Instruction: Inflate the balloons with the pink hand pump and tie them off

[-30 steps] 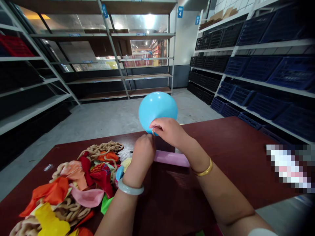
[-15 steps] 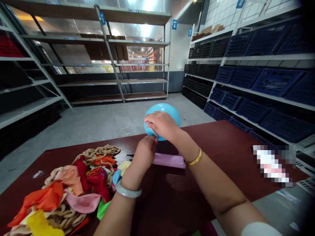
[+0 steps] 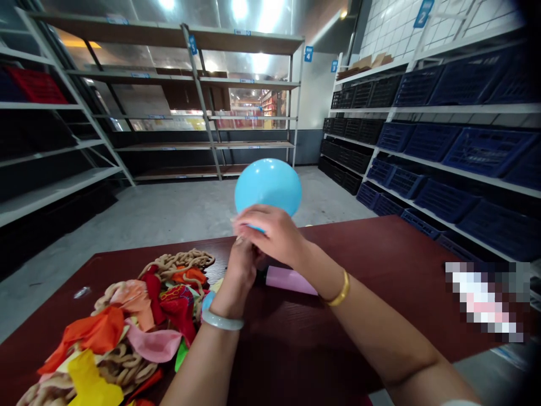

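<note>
I've got the left hand [image 3: 243, 262] curled tight, holding the blue balloon [image 3: 268, 183] by its near end. And there's the balloon, just beyond both hands! The right hand [image 3: 274, 232] bends over the left, fingers blurred; I can't tell what it grips. A pink tube [image 3: 291, 280] lies on the table [image 3: 296, 349] near the right wrist.

Pale bangle [image 3: 222, 321] — gold bangle [image 3: 340, 290]
The first, smooth and milky, rings the left wrist [image 3: 228, 301]; the second, shiny, the right wrist [image 3: 323, 269] — a sliver of white sleeve [image 3: 459, 402] past the right elbow [image 3: 412, 371]
</note>
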The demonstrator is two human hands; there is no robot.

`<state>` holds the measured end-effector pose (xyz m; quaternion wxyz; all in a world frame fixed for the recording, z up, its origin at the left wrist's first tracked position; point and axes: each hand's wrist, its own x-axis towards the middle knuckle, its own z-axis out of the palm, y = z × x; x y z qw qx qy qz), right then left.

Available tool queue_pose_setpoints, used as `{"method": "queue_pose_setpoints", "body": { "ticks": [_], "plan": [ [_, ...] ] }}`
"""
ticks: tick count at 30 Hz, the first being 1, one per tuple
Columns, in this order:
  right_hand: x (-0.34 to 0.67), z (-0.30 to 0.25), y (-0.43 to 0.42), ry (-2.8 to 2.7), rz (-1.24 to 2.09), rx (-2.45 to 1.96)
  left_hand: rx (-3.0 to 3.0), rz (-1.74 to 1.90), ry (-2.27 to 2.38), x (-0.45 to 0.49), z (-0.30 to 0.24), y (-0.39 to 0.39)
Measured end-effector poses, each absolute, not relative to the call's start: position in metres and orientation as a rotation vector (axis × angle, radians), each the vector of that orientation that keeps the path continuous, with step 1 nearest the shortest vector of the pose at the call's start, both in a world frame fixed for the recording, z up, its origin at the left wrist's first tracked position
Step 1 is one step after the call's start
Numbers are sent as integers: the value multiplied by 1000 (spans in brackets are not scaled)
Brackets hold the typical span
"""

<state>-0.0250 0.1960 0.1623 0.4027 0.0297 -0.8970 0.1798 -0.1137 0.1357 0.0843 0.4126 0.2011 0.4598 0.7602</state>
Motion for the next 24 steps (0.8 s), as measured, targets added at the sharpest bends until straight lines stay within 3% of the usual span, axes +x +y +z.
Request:
{"method": "queue_pose_setpoints", "body": {
  "ticks": [4,8,12,14,20,24],
  "plan": [
    [7,137,215,-2319,716,-588,476,1945,915,-116,96,128],
    [-4,103,236,-2427,1163,-539,397,1802,663,-113,108,121],
    [-30,85,234,-1873,2085,-275,288,1681,516,-110,114,116],
    [-37,81,230,-1718,2319,-242,252,1663,473,-110,116,115],
    [-29,73,231,-1714,2218,-384,260,1624,489,-118,116,112],
    [-12,80,234,-1884,1784,-559,278,1686,672,-126,112,113]
  ]
}}
